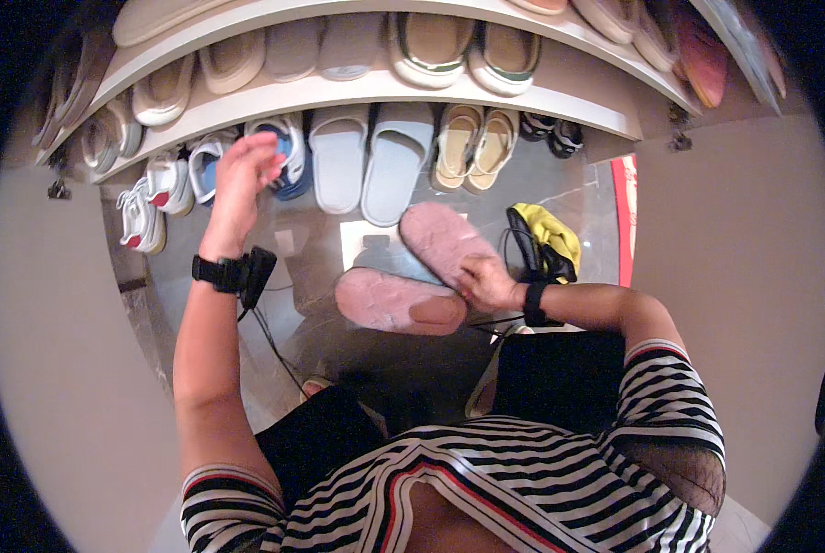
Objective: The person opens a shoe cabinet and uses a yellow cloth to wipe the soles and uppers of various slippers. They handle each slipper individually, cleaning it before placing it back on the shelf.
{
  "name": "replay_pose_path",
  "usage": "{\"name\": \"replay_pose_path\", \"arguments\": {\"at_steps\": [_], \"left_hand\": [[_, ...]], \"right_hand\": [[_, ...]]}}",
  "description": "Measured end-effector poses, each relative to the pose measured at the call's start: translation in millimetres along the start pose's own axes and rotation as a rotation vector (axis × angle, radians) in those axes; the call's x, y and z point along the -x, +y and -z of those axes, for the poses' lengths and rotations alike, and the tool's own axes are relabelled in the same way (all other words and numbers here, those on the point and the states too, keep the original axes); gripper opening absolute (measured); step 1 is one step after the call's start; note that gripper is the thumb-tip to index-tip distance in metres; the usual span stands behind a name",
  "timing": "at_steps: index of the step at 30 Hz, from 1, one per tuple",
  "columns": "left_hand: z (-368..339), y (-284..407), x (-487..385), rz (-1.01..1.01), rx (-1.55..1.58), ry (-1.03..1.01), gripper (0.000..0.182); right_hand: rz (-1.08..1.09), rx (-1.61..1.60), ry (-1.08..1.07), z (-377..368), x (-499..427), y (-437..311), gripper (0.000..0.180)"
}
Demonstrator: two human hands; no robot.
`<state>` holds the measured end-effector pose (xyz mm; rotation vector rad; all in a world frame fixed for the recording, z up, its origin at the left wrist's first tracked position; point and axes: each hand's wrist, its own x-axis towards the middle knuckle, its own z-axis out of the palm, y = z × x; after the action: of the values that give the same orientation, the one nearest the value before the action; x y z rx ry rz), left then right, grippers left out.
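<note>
My right hand [490, 283] grips the end of a fluffy pink slipper [443, 231]. A second pink slipper [384, 301], with a brownish oval patch, lies at an angle to it, its end close to the same hand. Whether my fingers also hold that one is hidden. My left hand [245, 162] is raised over the shoe row, empty, fingers loosely bent. Below and beside it are a blue-and-white shoe [295, 162] and its partner [205, 171], partly covered by my wrist. Pale grey slide sandals [340, 166] stand to the right of these shoes.
White sneakers with red heels [143, 221] stand at the left. Beige sandals [459, 142] and small dark shoes [564, 138] stand farther right. Shelves [357, 90] above hold several more pairs. A yellow-and-black item [547, 238] lies on the tiled floor [302, 276]. Cables hang from both wrists.
</note>
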<state>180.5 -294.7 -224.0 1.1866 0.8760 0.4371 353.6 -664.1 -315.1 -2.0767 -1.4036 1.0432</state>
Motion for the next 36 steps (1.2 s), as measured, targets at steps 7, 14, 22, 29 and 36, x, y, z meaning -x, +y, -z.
{"name": "replay_pose_path", "arguments": {"at_steps": [7,14,22,29,36], "left_hand": [[-85.1,-106.7,49.6,-0.276,-0.732,-0.6,0.051],[-132.2,-133.7,86.0,-0.331,-1.387,-0.887,0.07],[-120.6,-155.4,97.9,-0.006,-1.269,-1.264,0.054],[-144.1,-92.9,49.3,-0.117,-0.989,-0.831,0.032],[-235.4,35.3,-34.9,-0.777,-0.947,-0.044,0.047]], "right_hand": [[0.053,-0.293,-0.117,34.1,-7.8,-3.7,0.011],[-0.585,0.582,0.454,102.9,34.9,129.1,0.058],[-0.812,-0.503,0.244,117.5,73.8,100.3,0.032],[-0.183,-0.715,0.968,215.4,127.7,-34.9,0.037],[0.246,-1.283,1.314,286.6,113.3,-60.8,0.042]]}}
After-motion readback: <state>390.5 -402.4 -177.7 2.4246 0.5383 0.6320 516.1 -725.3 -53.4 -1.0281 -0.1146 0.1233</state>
